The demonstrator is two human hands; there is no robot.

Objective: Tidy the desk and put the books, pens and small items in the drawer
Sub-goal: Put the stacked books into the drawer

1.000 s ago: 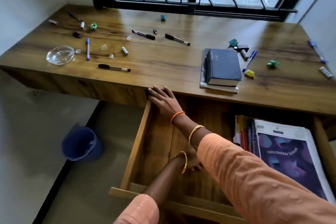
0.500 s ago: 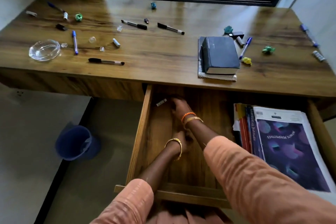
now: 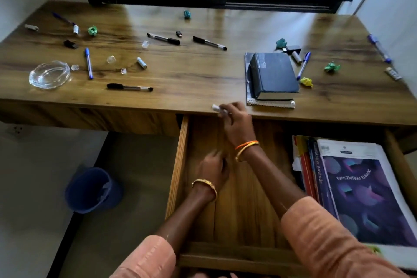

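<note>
The wooden drawer point(image 3: 178, 165) stands pulled out under the desk point(image 3: 191, 79). My right hand point(image 3: 237, 122) is at the desk's front edge, above the drawer's back, and pinches a small white item point(image 3: 216, 107). My left hand point(image 3: 214, 169) is blurred, low inside the drawer, with nothing visible in it. A dark blue book point(image 3: 273, 74) lies on a spiral notebook point(image 3: 270, 103) on the desk. Black pens point(image 3: 129, 87) point(image 3: 163, 39) point(image 3: 209, 43) and blue pens point(image 3: 88, 63) point(image 3: 303, 65) lie scattered.
A stack of books and magazines point(image 3: 365, 192) fills the drawer's right side. A glass bowl point(image 3: 49, 74) sits at the desk's left. Crumpled paper balls point(image 3: 331, 67) point(image 3: 306, 81) and small caps are scattered about. A blue bin point(image 3: 90, 189) stands on the floor at left.
My right hand rose from inside the drawer to the desk's front edge and now pinches the small white item that lay in the drawer's back left. My left hand shifted slightly.
</note>
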